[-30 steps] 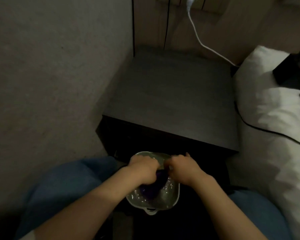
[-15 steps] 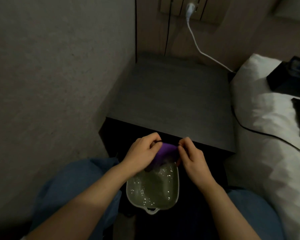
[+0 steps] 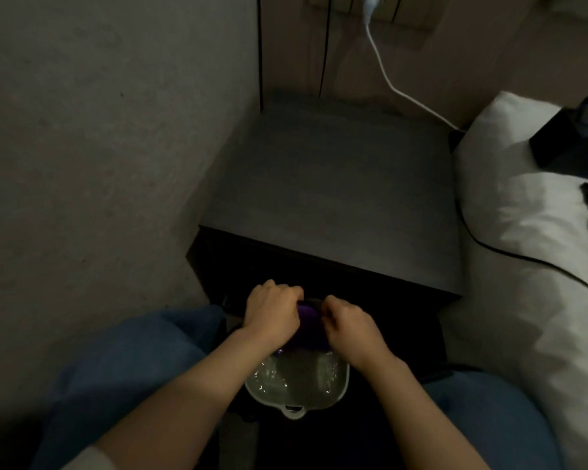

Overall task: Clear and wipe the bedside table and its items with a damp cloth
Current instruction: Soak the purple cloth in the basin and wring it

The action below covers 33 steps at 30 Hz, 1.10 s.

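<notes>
A purple cloth is bunched between my two hands, just above a white basin of water that sits low between my knees. My left hand grips the cloth's left end with curled fingers. My right hand grips its right end the same way. Most of the cloth is hidden by my fingers. The dark bedside table stands just beyond the basin, its grey top bare.
A wall closes the left side. A bed with a white pillow and dark items lies at the right. A white charger cable runs from a wall socket down behind the table. My blue-jeaned knees flank the basin.
A second ago both hands held the cloth down in the basin. They lifted it clear of the water, and now both fists are closed tighter round it, closer together.
</notes>
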Each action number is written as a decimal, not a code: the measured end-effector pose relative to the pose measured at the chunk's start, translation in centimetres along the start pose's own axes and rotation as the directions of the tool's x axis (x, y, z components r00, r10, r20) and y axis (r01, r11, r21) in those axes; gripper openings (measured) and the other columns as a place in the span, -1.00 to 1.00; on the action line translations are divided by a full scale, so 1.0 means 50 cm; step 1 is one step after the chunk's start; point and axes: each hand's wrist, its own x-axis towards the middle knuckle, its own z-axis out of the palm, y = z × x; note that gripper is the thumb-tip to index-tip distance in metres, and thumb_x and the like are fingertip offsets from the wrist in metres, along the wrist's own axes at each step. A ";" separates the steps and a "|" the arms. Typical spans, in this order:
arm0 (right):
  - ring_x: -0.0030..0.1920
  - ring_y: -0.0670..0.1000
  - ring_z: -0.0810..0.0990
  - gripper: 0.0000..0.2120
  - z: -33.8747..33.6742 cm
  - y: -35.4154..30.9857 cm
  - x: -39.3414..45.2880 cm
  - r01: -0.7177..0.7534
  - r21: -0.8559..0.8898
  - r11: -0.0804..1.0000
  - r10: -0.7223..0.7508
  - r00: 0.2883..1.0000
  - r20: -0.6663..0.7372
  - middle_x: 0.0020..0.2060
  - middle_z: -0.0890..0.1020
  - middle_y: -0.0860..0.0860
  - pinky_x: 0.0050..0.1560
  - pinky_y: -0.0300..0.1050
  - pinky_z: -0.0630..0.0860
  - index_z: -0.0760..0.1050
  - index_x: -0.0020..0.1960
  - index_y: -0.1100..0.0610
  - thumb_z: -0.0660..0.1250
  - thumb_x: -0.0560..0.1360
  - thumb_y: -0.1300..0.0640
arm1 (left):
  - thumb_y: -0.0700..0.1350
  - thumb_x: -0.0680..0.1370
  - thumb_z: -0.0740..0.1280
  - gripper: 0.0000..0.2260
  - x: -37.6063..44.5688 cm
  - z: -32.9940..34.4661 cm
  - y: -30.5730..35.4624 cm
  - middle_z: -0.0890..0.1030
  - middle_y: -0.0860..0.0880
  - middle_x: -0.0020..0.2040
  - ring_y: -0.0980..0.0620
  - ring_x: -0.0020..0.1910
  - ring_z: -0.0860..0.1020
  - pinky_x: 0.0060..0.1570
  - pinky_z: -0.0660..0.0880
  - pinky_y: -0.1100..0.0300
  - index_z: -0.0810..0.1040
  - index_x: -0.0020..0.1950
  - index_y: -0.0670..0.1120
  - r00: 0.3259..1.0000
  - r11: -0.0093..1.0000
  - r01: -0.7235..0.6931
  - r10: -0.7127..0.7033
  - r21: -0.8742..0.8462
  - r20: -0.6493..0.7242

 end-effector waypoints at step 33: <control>0.02 0.09 0.63 -0.82 -0.017 -0.025 0.005 -0.060 -0.103 0.993 0.068 0.995 0.075 -0.05 0.67 0.02 -0.04 -0.10 0.54 0.62 0.01 0.01 0.32 0.45 0.04 | -0.08 0.51 0.28 -0.89 -0.019 -0.026 -0.012 0.61 -0.07 0.02 -0.10 0.04 0.58 -0.15 0.44 0.13 0.56 -0.02 0.00 0.958 0.999 -0.035 0.024 0.034 0.287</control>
